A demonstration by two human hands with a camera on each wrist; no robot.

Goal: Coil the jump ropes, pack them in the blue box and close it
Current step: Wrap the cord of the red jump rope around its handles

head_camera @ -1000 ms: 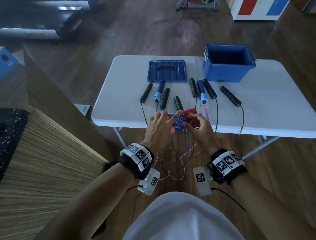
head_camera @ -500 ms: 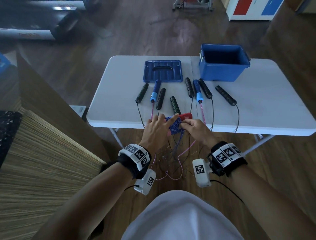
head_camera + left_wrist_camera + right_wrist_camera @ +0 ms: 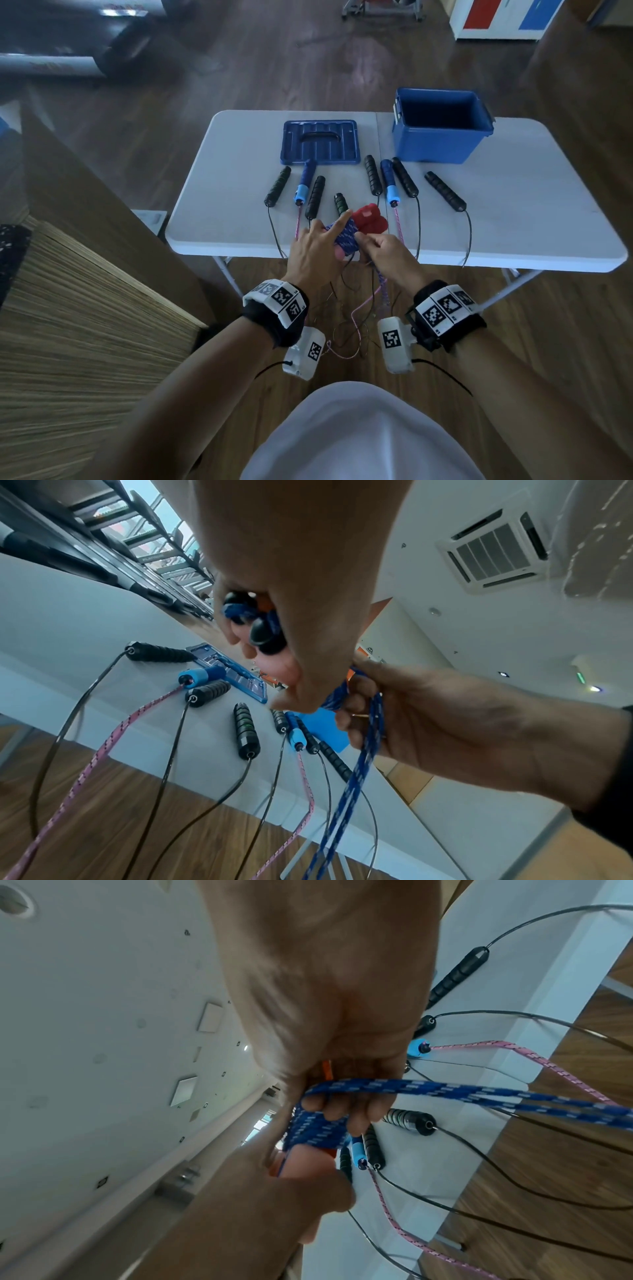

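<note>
Just over the table's near edge my left hand (image 3: 320,240) grips the pair of red handles (image 3: 370,219) of a jump rope, index finger stretched out. Its blue braided cord (image 3: 346,236) is wound several turns round the handles. My right hand (image 3: 380,251) pinches the loose blue cord (image 3: 445,1091), which trails down off the table toward the floor. In the left wrist view the blue cord (image 3: 363,758) runs through the right hand's curled fingers. The open blue box (image 3: 442,126) stands at the back right, its lid (image 3: 320,142) lying flat at the back centre.
Several other rope handles lie in a row on the white table (image 3: 513,222): black ones (image 3: 444,191) and two blue ones (image 3: 389,185) with pink cords (image 3: 103,753). Their cords hang over the near edge in a tangle (image 3: 346,329). A wooden panel (image 3: 68,325) stands at left.
The handles and both hands sit slightly farther over the table edge. The right hand has carried the blue cord around the bundle, adding to the winding.
</note>
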